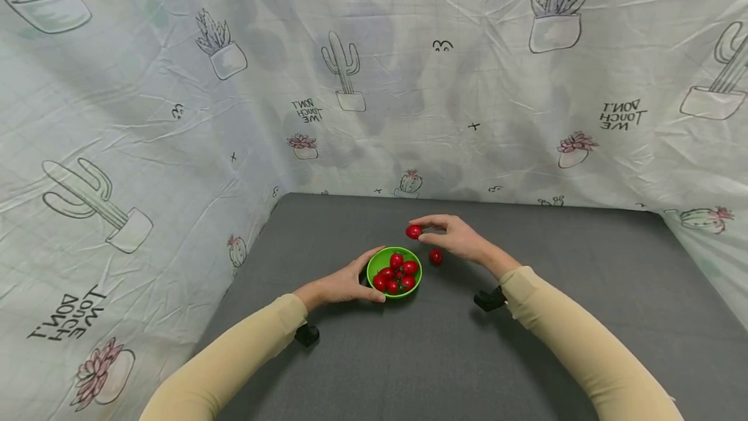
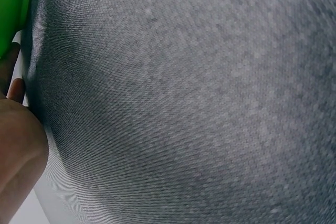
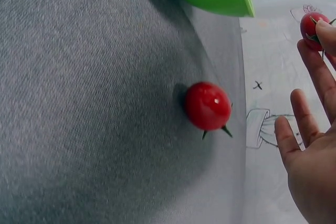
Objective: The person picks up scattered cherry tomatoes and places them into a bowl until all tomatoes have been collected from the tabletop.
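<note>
A green bowl point(image 1: 380, 256) with several cherry tomatoes point(image 1: 387, 273) in it stands on the grey table. My left hand point(image 1: 341, 284) holds the bowl from its left side, thumb at the near rim and fingers round the far rim. Between thumb and fingertips, my right hand point(image 1: 458, 239) pinches one cherry tomato point(image 3: 308, 23), raised above the table just beyond the bowl's right side. The right wrist view shows this tomato's green stem and the other fingers spread loosely. Below that hand, a loose cherry tomato point(image 3: 207, 106) lies on the table, right of the bowl.
The grey tabletop point(image 1: 409, 356) reaches back to a pale curtain point(image 1: 409, 83) printed with potted cacti, which also hangs along the left and right sides. Dark wrist cameras point(image 1: 489, 299) jut out beside both wrists, close over the table.
</note>
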`<state>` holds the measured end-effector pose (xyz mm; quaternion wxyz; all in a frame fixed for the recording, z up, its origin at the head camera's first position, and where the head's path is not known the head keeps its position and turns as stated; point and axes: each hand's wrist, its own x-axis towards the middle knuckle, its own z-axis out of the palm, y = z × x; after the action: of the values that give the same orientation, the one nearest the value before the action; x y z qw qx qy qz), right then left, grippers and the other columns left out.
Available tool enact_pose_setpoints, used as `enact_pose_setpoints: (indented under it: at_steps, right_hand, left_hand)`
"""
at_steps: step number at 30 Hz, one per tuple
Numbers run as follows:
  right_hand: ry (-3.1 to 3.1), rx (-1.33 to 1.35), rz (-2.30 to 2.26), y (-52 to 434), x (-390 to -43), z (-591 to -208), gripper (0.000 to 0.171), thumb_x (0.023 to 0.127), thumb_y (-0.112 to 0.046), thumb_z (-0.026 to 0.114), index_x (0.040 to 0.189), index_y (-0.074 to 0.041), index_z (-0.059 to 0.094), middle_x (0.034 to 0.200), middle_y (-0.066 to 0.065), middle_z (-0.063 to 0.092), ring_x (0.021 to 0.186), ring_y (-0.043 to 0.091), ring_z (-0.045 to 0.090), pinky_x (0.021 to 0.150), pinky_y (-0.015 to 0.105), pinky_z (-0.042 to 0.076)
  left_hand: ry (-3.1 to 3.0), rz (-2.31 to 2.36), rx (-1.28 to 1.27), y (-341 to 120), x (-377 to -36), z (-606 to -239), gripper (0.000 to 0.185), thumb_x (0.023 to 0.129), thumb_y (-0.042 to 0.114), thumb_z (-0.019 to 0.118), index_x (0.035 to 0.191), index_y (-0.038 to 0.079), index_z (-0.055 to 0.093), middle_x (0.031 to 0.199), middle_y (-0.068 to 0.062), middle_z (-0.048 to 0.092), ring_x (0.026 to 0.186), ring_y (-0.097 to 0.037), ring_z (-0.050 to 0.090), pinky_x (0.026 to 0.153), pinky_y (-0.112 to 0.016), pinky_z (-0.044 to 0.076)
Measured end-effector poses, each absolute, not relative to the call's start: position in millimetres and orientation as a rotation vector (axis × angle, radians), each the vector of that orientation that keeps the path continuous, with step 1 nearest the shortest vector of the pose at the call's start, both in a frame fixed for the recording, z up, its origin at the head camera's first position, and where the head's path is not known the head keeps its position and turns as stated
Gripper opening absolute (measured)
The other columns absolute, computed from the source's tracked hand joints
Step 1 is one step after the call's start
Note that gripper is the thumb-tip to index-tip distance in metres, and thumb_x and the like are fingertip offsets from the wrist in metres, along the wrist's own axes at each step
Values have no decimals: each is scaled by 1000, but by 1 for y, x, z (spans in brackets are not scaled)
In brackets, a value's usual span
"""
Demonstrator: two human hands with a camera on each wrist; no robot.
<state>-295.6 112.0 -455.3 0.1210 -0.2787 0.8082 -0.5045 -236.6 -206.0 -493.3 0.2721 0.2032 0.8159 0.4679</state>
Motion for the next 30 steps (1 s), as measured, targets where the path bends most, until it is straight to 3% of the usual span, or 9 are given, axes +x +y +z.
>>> enact_pose_setpoints:
  at_steps: [19,30]
  right_hand:
    - [2264,-845,-1448,87,-288,-456,39,101,-30,68,139,-20,66,137,0,63,140,28,45,114,61,29]
    - [2245,-845,-1381,70,-286,-453,34,101,-32,68,135,-26,68,134,-5,64,138,24,48,110,55,38]
  left_hand:
    - [2199,1257,575,-210,-232,-495,101,86,43,84,163,35,18,163,6,24,148,-16,25,118,-53,22]
    - [2169,1277,594,-211,-233,-497,102,86,43,84,163,36,17,162,5,25,147,-16,28,118,-53,22]
